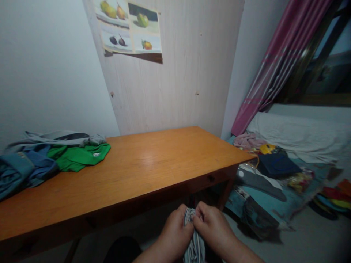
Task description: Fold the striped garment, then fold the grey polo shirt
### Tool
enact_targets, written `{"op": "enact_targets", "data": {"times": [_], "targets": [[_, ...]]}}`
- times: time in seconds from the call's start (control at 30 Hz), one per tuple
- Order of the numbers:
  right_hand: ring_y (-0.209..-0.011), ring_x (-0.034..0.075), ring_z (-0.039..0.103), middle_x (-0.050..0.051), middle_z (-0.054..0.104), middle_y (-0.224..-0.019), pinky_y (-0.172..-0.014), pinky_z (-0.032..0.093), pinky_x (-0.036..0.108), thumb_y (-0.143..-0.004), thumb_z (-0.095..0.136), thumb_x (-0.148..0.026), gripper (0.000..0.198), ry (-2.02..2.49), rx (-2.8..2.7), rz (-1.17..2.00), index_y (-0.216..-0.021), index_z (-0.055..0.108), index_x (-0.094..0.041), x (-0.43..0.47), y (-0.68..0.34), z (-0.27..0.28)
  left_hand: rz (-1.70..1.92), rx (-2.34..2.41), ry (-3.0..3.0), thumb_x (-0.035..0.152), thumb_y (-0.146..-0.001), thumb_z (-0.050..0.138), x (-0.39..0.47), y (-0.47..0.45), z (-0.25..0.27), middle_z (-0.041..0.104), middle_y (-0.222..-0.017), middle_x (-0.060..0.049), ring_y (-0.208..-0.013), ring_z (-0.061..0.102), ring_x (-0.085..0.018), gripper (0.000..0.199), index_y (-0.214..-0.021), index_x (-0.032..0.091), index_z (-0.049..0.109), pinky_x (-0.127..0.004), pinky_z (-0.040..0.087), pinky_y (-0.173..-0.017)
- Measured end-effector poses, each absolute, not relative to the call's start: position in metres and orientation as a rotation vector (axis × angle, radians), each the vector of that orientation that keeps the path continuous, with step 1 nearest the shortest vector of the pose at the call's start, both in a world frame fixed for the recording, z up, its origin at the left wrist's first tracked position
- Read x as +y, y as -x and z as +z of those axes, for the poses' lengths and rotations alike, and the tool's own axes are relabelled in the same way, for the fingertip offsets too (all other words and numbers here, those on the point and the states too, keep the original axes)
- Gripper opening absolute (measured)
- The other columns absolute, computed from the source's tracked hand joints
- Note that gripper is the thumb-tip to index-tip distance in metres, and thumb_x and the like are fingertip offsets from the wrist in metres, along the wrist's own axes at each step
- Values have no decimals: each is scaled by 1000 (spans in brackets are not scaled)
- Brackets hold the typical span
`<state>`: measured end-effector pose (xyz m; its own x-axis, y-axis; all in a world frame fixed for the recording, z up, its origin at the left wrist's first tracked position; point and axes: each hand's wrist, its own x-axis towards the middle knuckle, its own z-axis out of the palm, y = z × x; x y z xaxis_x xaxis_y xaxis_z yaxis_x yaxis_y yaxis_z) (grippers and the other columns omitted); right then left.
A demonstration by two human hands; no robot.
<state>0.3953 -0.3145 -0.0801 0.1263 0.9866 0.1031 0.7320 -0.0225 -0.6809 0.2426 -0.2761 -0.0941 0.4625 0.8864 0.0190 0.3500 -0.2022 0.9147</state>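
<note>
Both hands are closed on a bunched grey-and-white striped cloth point(195, 245), low in front of the wooden table point(153, 157). My left hand point(177, 230) grips its gathered top from the left, thumb pressed along the folds. Opposite it, my right hand point(212, 223) pinches the same gathered top, with its fingers curled in. The cloth hangs down between my wrists and leaves the bottom of the view, so what kind of garment it is cannot be made out.
A green garment point(79, 155), blue denim clothes point(24, 168) and a grey garment point(63, 138) lie heaped on the table's left end. To the right, a low surface with a teal cover point(263, 204) bears a navy item point(278, 164) and other clutter. A pink curtain point(274, 69) hangs behind.
</note>
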Motion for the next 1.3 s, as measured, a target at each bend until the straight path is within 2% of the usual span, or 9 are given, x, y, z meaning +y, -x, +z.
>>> {"op": "enact_targets", "data": {"times": [0.17, 0.27, 0.47, 0.63, 0.87, 1.03, 1.3], "targets": [[-60, 12, 49, -6, 53, -61, -55, 28, 22, -74, 56, -12, 10, 1615, -1657, 847, -71, 53, -20, -313, -400, -76, 727, 1048, -1651, 8, -77, 48, -276, -242, -91, 57, -76, 1, -77, 55, -16, 12, -76, 20, 53, -24, 39, -69], [-60, 10, 46, -6, 50, -63, -54, 28, 21, -69, 51, -5, 15, 1573, -1660, 934, -73, 53, -20, -313, -405, -71, 728, 1032, -1647, 9, -78, 47, -276, -242, -88, 57, -76, 1, -77, 55, -16, 12, -77, 20, 54, -24, 40, -70], [-64, 12, 50, -4, 55, -63, -56, 29, 22, -75, 54, -13, 9, 1686, -1686, 784, -69, 53, -19, -312, -407, -74, 716, 1031, -1665, 14, -83, 50, -276, -242, -90, 58, -79, 1, -80, 55, -16, 8, -79, 20, 54, -24, 40, -73], [-53, 11, 49, -6, 51, -57, -50, 31, 21, -84, 53, -26, 12, 1555, -1543, 1104, -73, 52, -20, -314, -408, -80, 701, 1034, -1631, 15, -83, 49, -275, -239, -95, 57, -78, 1, -79, 55, -16, 8, -79, 20, 53, -24, 40, -71], [-61, 13, 53, -4, 58, -63, -57, 31, 23, -79, 56, -20, 4, 1750, -1666, 741, -75, 54, -21, -316, -404, -76, 683, 987, -1678, 16, -84, 48, -281, -237, -88, 60, -81, 0, -80, 57, -16, 8, -82, 20, 55, -24, 40, -72], [-62, 14, 55, -3, 60, -64, -58, 31, 24, -82, 55, -24, 6, 1787, -1699, 728, -76, 54, -22, -317, -401, -70, 688, 982, -1732, 17, -85, 49, -282, -237, -88, 61, -80, 1, -79, 57, -16, 8, -80, 20, 54, -23, 40, -70], [-66, 16, 60, -2, 63, -69, -60, 30, 26, -80, 53, -17, 6, 1839, -1748, 577, -83, 52, -23, -315, -398, -67, 681, 1001, -1779, 20, -89, 48, -280, -240, -88, 61, -82, 0, -79, 57, -16, 10, -81, 21, 53, -24, 40, -72]]}}
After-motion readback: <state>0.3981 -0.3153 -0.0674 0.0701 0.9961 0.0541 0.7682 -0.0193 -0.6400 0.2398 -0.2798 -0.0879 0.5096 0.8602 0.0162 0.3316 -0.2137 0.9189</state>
